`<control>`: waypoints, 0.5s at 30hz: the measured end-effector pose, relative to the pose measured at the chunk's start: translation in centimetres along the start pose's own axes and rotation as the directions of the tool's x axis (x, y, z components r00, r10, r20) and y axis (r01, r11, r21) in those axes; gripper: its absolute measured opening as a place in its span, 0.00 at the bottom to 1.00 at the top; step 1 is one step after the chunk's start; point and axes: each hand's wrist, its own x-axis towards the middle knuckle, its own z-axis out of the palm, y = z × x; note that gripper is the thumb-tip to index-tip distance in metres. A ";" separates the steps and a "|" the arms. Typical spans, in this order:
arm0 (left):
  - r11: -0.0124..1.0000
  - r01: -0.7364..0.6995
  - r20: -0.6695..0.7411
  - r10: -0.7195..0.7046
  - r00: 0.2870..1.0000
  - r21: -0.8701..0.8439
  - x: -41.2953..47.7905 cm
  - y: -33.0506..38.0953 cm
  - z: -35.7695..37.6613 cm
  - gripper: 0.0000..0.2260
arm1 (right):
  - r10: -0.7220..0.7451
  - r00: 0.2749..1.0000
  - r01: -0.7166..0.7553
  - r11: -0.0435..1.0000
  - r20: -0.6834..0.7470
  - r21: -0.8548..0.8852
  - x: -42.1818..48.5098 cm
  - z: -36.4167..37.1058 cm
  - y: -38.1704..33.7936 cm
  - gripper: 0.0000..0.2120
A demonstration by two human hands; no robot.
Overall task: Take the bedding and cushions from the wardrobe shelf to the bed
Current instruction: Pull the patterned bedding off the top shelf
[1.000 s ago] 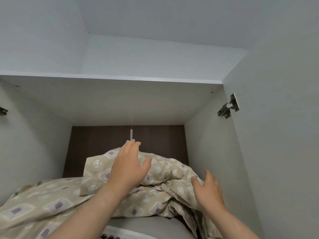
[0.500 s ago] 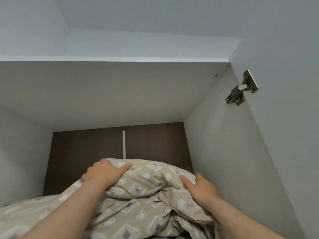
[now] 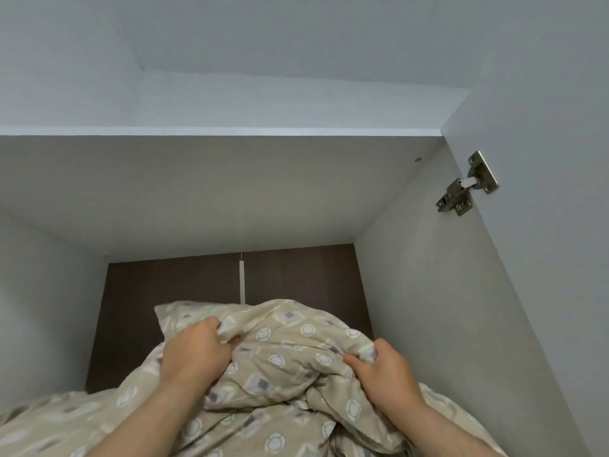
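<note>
A beige duvet [image 3: 283, 354] printed with white rings and purple squares lies bunched in the wardrobe's upper compartment and fills the bottom of the head view. My left hand [image 3: 194, 352] is clenched on a fold near the top of the pile. My right hand [image 3: 384, 374] grips the fabric on its right side, thumb pressed into the cloth. The shelf under the bedding is hidden. No cushion shows.
The compartment has a dark brown back panel [image 3: 164, 285] and pale side walls. An open wardrobe door [image 3: 543, 258] stands at the right with a metal hinge [image 3: 466, 189]. The compartment's top board [image 3: 214, 131] runs across above.
Both hands went from hovering open over the duvet to pressing on it, and now their fingers have closed into the fabric. The view has moved closer to the compartment.
</note>
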 end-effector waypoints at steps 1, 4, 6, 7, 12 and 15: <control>0.999 -0.028 -0.060 0.027 0.998 -0.018 0.0 0.0 -0.9 0.17 | -0.014 0.999 0.014 1.000 -0.029 0.001 -0.1 -0.5 -0.8 0.22; 0.995 -0.066 -0.184 0.050 0.982 -0.080 -0.2 -0.3 -3.9 0.13 | -0.081 0.991 0.081 0.997 -0.104 -0.008 -0.6 -2.1 -3.4 0.22; 0.987 -0.075 -0.260 0.036 0.965 -0.142 -0.4 -0.9 -5.9 0.14 | -0.153 0.976 0.149 0.988 -0.155 -0.035 -1.2 -3.2 -5.5 0.22; 0.981 -0.082 -0.291 0.028 0.956 -0.177 -0.5 -1.4 -6.9 0.14 | -0.189 0.965 0.183 0.982 -0.181 -0.050 -1.6 -3.7 -6.6 0.23; 0.942 -0.086 -0.381 -0.047 0.923 -0.323 -1.6 -4.7 -10.9 0.12 | -0.320 0.911 0.299 0.947 -0.261 -0.116 -4.1 -6.1 -12.0 0.24; 0.932 -0.095 -0.419 -0.066 0.906 -0.350 -4.2 -6.2 -13.3 0.08 | -0.376 0.897 0.355 0.926 -0.231 -0.127 -7.1 -7.9 -14.3 0.25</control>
